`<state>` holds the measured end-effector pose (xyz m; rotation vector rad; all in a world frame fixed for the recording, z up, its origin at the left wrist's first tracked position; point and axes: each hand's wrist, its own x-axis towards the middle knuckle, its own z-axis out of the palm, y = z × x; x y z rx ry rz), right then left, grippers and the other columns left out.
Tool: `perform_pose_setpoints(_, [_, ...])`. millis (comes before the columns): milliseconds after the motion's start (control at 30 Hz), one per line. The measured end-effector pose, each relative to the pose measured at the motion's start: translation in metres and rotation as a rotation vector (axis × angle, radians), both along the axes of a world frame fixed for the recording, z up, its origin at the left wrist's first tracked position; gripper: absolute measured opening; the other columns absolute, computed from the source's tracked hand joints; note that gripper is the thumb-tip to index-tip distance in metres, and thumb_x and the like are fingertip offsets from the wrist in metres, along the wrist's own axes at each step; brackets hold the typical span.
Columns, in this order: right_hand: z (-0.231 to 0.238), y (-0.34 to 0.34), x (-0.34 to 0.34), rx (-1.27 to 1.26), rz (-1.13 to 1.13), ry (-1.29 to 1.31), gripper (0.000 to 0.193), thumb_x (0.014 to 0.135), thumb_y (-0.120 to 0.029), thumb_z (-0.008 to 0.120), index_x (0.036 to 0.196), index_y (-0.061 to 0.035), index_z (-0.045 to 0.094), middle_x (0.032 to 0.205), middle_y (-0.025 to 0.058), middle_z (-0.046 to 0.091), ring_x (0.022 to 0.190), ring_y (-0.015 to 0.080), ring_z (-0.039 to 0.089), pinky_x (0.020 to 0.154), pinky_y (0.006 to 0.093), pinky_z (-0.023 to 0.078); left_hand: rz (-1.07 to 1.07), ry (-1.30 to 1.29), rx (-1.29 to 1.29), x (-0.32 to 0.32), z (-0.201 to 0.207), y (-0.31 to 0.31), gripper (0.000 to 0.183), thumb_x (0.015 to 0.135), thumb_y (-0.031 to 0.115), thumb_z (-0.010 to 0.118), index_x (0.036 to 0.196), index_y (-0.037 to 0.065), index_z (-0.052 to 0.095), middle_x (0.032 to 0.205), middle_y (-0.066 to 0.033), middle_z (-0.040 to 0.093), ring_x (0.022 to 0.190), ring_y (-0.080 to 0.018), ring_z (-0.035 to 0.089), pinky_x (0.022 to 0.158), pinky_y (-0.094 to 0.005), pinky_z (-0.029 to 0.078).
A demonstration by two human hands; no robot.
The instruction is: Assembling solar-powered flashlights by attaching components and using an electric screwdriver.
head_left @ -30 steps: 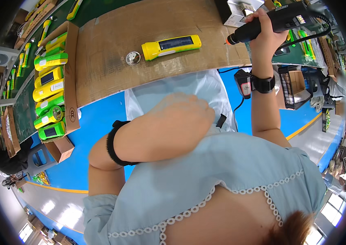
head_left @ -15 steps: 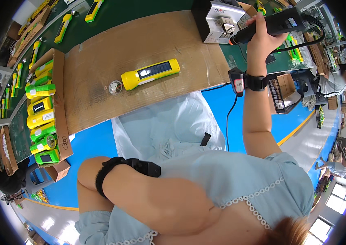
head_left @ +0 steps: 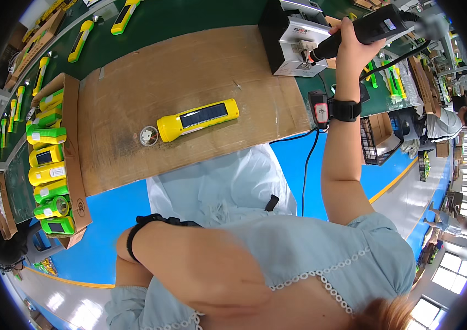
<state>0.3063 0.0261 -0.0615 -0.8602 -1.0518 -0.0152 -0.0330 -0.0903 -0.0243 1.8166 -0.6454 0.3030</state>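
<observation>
My right hand [head_left: 353,50] is wrapped round a black electric screwdriver [head_left: 375,28], held level with its cable trailing to the right. The screwdriver's orange-ringed tip is at the metal outlet on the front of a white and black screw feeder [head_left: 295,41]; whether it touches a screw is too small to tell. My left hand [head_left: 225,275] is raised close in front of my chest, its fingers blurred and mostly hidden. On the cardboard sheet [head_left: 129,82] lies a yellow flashlight [head_left: 197,120] with a dark solar panel upward. Beside its head sits a round clear lens piece [head_left: 148,136].
An open carton [head_left: 75,154] at the left holds several yellow and green flashlights [head_left: 48,173]. More flashlights [head_left: 81,42] lie along the green bench at the back left. A black wire basket [head_left: 377,140] is at the right, and a thin cable [head_left: 306,176] hangs over the bench edge.
The screwdriver tip has come closer to the feeder's outlet. My left hand has shifted slightly down and left. The whole view has tilted a little; flashlight and lens piece stay put on the cardboard.
</observation>
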Motion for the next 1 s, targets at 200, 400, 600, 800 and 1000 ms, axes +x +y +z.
perform_pose_setpoints(200, [-0.001,-0.025,-0.006,-0.278,0.168,0.156,0.023,0.077,-0.004,0.064,0.090,0.0022,0.046,0.065,0.0128,0.055,0.053,0.0223,0.058,0.050,0.0330,0.048,1.564,0.243,0.149,-0.010,-0.080,0.048,0.030,0.069,0.005,0.070,0.096,0.005,0.056,0.090,-0.0089,0.056,0.085,-0.0251,0.053,0.074,-0.0320,0.043])
perform_pose_setpoints(400, [-0.017,-0.063,-0.111,-0.035,0.698,0.307,0.037,0.083,-0.004,0.053,0.118,0.0035,0.040,0.074,0.0128,0.055,0.064,0.0241,0.058,0.063,0.0385,0.051,1.651,0.286,0.491,-0.020,-0.141,0.074,0.050,0.063,0.016,0.079,0.106,0.007,0.055,0.103,-0.0098,0.054,0.106,-0.0313,0.045,0.089,-0.0379,0.037])
perform_pose_setpoints(600, [-0.031,-0.065,-0.186,-0.102,0.895,0.267,0.056,0.085,0.003,0.054,0.129,-0.0016,0.021,0.084,0.0105,0.055,0.074,0.0184,0.060,0.072,0.0337,0.051,1.714,0.332,0.345,-0.009,-0.163,0.072,0.051,0.061,0.013,0.080,0.106,0.007,0.057,0.103,-0.0124,0.055,0.100,-0.0351,0.049,0.086,-0.0438,0.040])
perform_pose_setpoints(800, [-0.036,-0.063,-0.206,-0.304,0.849,0.112,0.055,0.085,-0.003,0.051,0.132,-0.0064,0.023,0.083,0.0119,0.050,0.072,0.0238,0.056,0.071,0.0427,0.048,1.719,0.263,0.330,-0.009,-0.168,0.077,0.051,0.058,0.010,0.080,0.103,0.003,0.057,0.100,-0.0144,0.054,0.097,-0.0351,0.050,0.084,-0.0435,0.039])
perform_pose_setpoints(1000, [-0.034,-0.066,-0.213,-0.262,0.866,0.170,0.052,0.086,-0.003,0.048,0.131,-0.0048,0.022,0.084,0.0122,0.051,0.073,0.0236,0.056,0.073,0.0421,0.048,1.734,0.287,0.328,-0.013,-0.164,0.074,0.049,0.059,0.009,0.079,0.103,0.006,0.057,0.101,-0.0132,0.055,0.098,-0.0365,0.049,0.085,-0.0440,0.039])
